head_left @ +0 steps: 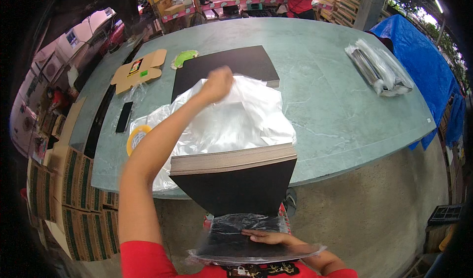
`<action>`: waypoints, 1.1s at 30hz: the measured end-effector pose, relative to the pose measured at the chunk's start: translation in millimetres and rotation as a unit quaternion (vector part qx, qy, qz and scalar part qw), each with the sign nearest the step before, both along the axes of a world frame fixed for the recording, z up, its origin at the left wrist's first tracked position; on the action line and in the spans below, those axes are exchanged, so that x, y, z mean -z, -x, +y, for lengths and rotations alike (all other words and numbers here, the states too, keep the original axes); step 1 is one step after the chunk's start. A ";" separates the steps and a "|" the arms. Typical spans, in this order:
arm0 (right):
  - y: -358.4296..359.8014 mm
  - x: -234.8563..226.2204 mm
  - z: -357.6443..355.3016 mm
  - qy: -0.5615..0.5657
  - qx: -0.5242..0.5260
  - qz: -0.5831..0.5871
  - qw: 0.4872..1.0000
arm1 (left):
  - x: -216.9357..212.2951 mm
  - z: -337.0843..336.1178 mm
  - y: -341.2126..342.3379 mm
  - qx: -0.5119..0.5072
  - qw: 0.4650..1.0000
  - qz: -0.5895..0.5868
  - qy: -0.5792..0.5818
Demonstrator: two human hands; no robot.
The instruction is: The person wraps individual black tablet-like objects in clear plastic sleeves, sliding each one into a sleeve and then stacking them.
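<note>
My left hand [219, 84], slightly blurred, is closed at the far edge of a loose pile of clear plastic bags [236, 115] on the table and seems to pinch a bag. My right hand [266, 236] lies open, fingers stretched, on a black board in a clear plastic sleeve [226, 236] close to my body. Between them, a thick stack of black boards [236, 184] with grey-brown edges rests at the table's near edge, its face tilted toward me. Behind the bags lies another stack of black boards [241, 61], partly covered by the plastic.
On the green table [325, 115] are a tape roll [139, 139], a black phone-like slab [124, 117], an unfolded brown carton [138, 71], a green item [185, 59] and plastic-wrapped bundles [379, 68]. Stacked cartons [81, 199] stand left. A blue tarp [419, 61] hangs right; a person [296, 0] works beyond.
</note>
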State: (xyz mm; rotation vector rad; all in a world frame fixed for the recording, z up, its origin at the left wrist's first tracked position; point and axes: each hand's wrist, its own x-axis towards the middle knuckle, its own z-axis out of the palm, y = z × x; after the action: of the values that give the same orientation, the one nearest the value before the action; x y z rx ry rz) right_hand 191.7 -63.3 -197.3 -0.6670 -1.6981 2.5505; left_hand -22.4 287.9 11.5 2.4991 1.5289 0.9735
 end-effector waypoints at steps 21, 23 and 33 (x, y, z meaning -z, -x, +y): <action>-3.9 -131.9 74.6 -0.226 0.194 0.085 0.951 | -25.5 -299.9 50.8 -0.027 0.965 -0.214 0.151; 26.7 -152.8 76.8 -0.326 0.199 0.142 0.913 | 23.0 -317.9 39.3 -0.009 0.939 -0.238 0.246; 56.9 -142.9 64.4 -0.344 0.457 0.004 0.821 | 36.7 -318.8 4.4 0.144 0.812 -0.422 0.378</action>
State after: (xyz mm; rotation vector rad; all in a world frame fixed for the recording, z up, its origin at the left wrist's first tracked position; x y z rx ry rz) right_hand 134.8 1.2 -54.5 -1.0332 -1.5500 1.1896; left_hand -26.9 -30.9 -25.2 1.3654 0.9181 0.9477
